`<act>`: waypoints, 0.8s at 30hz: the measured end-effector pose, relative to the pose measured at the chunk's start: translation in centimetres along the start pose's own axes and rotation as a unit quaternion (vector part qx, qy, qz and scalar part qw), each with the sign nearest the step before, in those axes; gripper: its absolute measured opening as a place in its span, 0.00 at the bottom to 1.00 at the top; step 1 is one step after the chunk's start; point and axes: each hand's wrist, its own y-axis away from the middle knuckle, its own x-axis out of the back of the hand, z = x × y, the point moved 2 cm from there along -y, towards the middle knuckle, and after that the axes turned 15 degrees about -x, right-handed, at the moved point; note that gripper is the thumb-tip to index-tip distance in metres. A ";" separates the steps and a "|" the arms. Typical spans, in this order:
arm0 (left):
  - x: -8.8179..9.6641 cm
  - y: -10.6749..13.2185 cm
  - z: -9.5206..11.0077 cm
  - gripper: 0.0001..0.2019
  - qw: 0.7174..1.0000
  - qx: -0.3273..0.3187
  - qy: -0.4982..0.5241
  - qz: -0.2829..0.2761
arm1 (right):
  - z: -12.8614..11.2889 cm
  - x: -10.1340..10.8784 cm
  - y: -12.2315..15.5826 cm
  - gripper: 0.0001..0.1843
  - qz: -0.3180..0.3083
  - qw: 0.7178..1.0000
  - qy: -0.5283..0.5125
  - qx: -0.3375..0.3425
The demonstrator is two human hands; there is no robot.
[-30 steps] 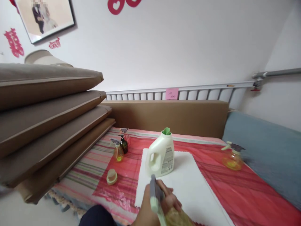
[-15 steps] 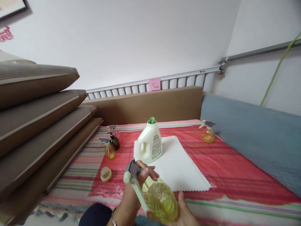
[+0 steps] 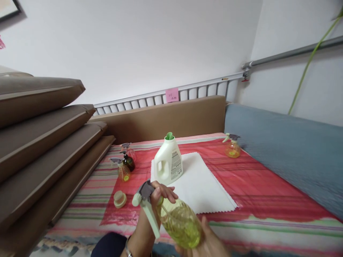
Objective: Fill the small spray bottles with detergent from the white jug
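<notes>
Tilted on its side, a clear spray bottle (image 3: 180,223) with yellow-green liquid is held in front of me, its grey and pale-green trigger head pointing left. My left hand (image 3: 163,192) is closed around the neck, just below the head. Around the base of the same bottle, my right hand (image 3: 210,240) grips from the right, with the lower fingers partly hidden. Beyond my hands a white detergent jug (image 3: 167,164) stands uncapped, a green spout in its mouth. It rests on a white cloth (image 3: 199,182) with a zigzag edge. The jug's pale cap (image 3: 119,199) lies to the left.
At left stand a yellow spray bottle (image 3: 123,172), a dark pump bottle (image 3: 129,162) and a pinkish bottle (image 3: 131,152). Another spray bottle (image 3: 232,148) is at far right. Stacked brown cushions (image 3: 53,142) border the left, and a blue padded side (image 3: 284,142) borders the right.
Both hands keep hold of the spray bottle, which has shifted slightly left and tilted a little, its liquid moving. The whole view has shifted slightly; the jug and other bottles stay in place.
</notes>
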 end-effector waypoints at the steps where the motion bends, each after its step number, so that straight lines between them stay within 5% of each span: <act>1: 0.0 0.0 0.0 0.14 1.000 -0.002 -0.002 -0.009 | 0.1 -0.1 0.0 0.28 -0.003 0.999 -0.005 -0.034; 6: 0.3 0.1 -0.2 0.13 1.000 -0.014 0.005 -0.027 | -0.3 -0.1 0.4 0.30 0.016 0.998 0.002 0.057; 9: 0.0 0.2 -0.2 0.13 0.999 -0.015 0.000 -0.033 | 0.1 0.1 0.3 0.31 0.018 1.000 -0.009 0.014; 15: -0.2 -1.1 1.8 0.15 1.000 -0.022 0.002 -0.002 | 0.4 1.7 1.1 0.18 0.095 0.991 -0.025 0.089; 20: 0.3 -2.9 4.1 0.13 0.998 -0.060 -0.001 0.013 | 1.1 4.6 1.0 0.15 0.167 0.984 -0.064 0.025; 24: -0.3 -2.6 3.3 0.13 0.997 -0.052 -0.054 -0.012 | 1.3 5.8 0.7 0.14 0.161 0.983 -0.088 0.019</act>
